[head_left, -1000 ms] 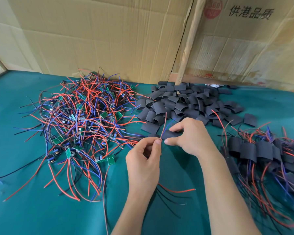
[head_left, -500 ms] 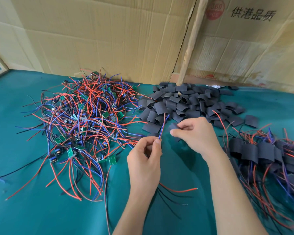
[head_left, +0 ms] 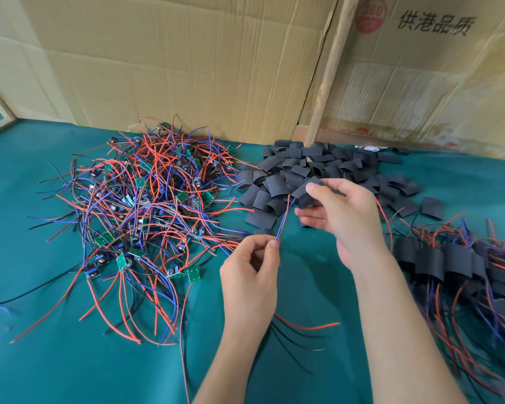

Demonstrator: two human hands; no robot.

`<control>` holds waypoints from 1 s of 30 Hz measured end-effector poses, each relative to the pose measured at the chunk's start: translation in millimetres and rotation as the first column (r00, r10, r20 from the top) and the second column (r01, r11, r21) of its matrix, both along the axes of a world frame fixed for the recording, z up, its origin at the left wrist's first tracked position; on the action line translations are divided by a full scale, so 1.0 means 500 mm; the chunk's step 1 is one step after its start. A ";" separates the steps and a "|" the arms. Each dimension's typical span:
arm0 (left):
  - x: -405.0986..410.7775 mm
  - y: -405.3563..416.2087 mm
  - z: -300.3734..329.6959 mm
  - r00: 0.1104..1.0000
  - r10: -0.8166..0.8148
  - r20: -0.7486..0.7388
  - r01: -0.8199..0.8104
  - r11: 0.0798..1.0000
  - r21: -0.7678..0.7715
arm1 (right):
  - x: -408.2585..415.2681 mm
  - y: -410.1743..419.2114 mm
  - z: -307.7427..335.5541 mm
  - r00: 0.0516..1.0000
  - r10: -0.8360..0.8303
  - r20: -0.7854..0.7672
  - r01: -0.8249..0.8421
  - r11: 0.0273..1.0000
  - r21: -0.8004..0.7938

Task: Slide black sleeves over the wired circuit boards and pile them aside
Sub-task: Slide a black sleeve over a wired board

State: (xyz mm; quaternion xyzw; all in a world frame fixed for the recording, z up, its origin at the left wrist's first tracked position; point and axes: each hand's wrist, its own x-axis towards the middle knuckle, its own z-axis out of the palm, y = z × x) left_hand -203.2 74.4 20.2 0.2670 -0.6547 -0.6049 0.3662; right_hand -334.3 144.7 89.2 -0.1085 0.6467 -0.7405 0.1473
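My left hand (head_left: pixel 251 275) pinches a wired circuit board's red and blue wires (head_left: pixel 285 215), which stick up toward the right; the board itself is hidden in the fist, and its other red and black leads (head_left: pixel 301 330) trail below. My right hand (head_left: pixel 338 211) holds a black sleeve (head_left: pixel 305 192) between thumb and fingers, just right of the wire tips. Loose black sleeves (head_left: pixel 318 170) lie heaped behind the hands. A tangle of bare boards with wires (head_left: pixel 146 211) lies at the left. Sleeved boards (head_left: pixel 455 263) are piled at the right.
Everything lies on a teal cloth (head_left: pixel 70 360). Cardboard sheets (head_left: pixel 187 59) and a wooden stick (head_left: pixel 327 71) stand along the back edge. A single black wire (head_left: pixel 27 295) runs off the left side.
My right hand has lifted the black sleeve up and away to the right of the wire tips. My left hand keeps its pinch on the wires in about the same place.
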 end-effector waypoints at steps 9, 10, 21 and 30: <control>-0.001 -0.002 -0.003 1.000 -0.003 0.012 0.004 1.000 -0.010 | 0.008 -0.005 0.003 0.992 0.126 -0.027 -0.125 0.991 0.048; -0.002 -0.001 -0.003 1.000 -0.004 0.012 0.004 1.000 -0.008 | 0.007 -0.003 0.002 0.985 0.161 -0.066 -0.153 0.982 0.112; 0.011 -0.002 0.015 0.992 0.024 -0.126 0.001 0.981 0.196 | 0.024 -0.014 -0.017 0.847 0.529 -0.059 -0.490 0.818 0.300; 0.011 -0.005 0.014 0.983 -0.101 -0.155 0.134 0.966 0.222 | 0.013 -0.008 -0.016 0.929 0.345 -0.134 -0.321 0.931 0.171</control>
